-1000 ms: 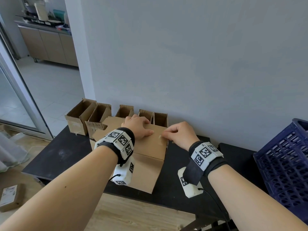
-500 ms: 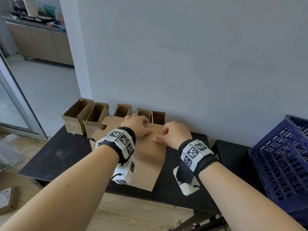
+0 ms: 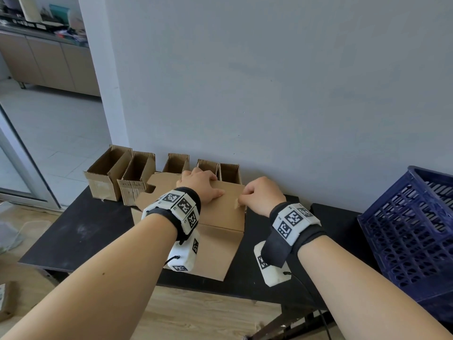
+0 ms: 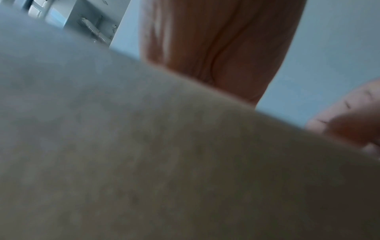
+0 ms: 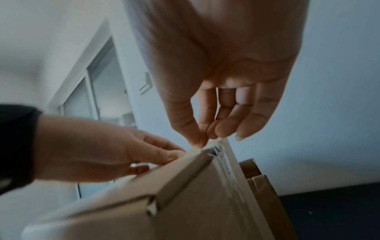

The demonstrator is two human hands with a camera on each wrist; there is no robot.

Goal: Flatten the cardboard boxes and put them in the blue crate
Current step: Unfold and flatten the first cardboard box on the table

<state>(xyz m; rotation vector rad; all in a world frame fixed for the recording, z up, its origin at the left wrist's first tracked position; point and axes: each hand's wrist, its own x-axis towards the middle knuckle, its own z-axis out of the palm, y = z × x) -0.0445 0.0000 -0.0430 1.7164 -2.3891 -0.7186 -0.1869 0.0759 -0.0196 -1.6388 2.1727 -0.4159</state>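
Observation:
A brown cardboard box lies on the black table in front of me, one flap hanging over the near edge. My left hand grips its far top edge, thumb flat on top and fingers curled over the back. In the right wrist view that hand holds the box by its upper edge. My right hand is at the box's top right, where thumb and forefinger pinch a strip of clear tape. The blue crate stands at the right. The left wrist view is filled by blurred cardboard.
Several open empty boxes stand in a row against the grey wall at the back of the table. A notched cardboard flap sticks out left of the held box. A small box lies on the wooden floor at the left.
My right hand slid left along the box top, then came back right, and a bit of tape now stands up at its fingertips. The left hand stays on the box.

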